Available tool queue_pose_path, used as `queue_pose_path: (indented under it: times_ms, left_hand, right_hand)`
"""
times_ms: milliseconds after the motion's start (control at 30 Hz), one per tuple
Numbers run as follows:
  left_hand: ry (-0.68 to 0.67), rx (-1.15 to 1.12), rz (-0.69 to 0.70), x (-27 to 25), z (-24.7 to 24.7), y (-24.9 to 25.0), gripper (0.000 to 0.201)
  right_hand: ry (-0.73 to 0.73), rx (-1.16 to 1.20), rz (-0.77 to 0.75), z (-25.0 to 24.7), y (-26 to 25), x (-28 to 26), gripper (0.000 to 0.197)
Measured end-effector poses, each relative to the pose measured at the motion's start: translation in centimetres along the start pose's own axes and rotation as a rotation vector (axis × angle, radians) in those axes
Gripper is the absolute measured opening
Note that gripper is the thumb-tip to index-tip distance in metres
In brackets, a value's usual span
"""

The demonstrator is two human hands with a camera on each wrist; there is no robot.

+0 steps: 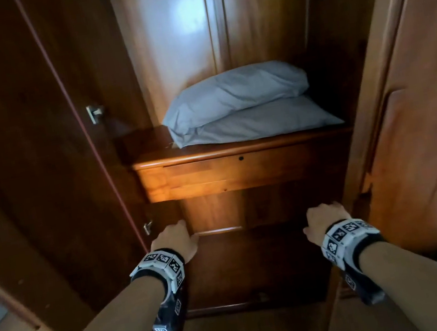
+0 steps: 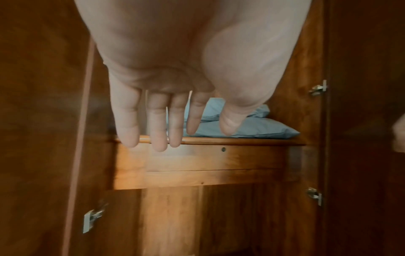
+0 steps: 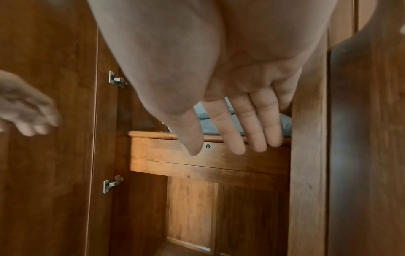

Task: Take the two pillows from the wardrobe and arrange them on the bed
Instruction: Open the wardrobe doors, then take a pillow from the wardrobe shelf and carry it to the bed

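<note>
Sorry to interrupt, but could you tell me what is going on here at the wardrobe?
A person stands at an open wardrobe with both arms stretched toward it. Two light blue pillows are stacked on the shelf inside, the top pillow lying on the bottom pillow. The left hand and right hand are both empty, fingers straight, below the shelf and not touching the pillows. Neither pillow has been taken out yet, and no bed is in view.

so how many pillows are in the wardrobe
2. Both soft grey-blue fabric pillows sit stacked on the wooden shelf above the drawer: the upper pillow lies on the lower pillow, which pokes out to the right. No others show, though the dark lower compartment is partly hidden.
</note>
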State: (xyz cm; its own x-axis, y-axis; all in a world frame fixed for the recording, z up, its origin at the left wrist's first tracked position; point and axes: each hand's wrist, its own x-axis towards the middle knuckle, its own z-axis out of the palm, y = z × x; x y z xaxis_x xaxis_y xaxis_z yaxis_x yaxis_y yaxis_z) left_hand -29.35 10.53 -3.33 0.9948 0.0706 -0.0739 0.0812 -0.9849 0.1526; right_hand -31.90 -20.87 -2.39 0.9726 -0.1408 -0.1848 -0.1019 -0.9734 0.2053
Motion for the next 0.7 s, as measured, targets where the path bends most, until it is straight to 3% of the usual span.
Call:
queue_pose_path:
  times_ms: [133, 300, 500, 700]
  left_hand:
    - [-0.001, -0.001, 0.159, 3.0, 0.0, 4.8, 0.040]
    - [0.003, 0.010, 0.241, 7.0, -0.4, 7.5, 0.050]
    - [0.025, -0.005, 0.270, 12.0, -1.4, 7.5, 0.046]
    - [0.101, -0.087, 0.243, 17.7, -3.4, 6.2, 0.049]
  right_hand:
    - [-0.045, 0.001, 0.116, 0.7, 0.7, 1.0, 0.037]
    - [-0.137, 0.117, 0.297, -0.5, 1.7, 2.5, 0.041]
    - [-0.181, 0.255, 0.348, -1.6, 2.8, 5.5, 0.041]
    - [-0.048, 0.381, 0.298, -5.3, 1.0, 11.1, 0.035]
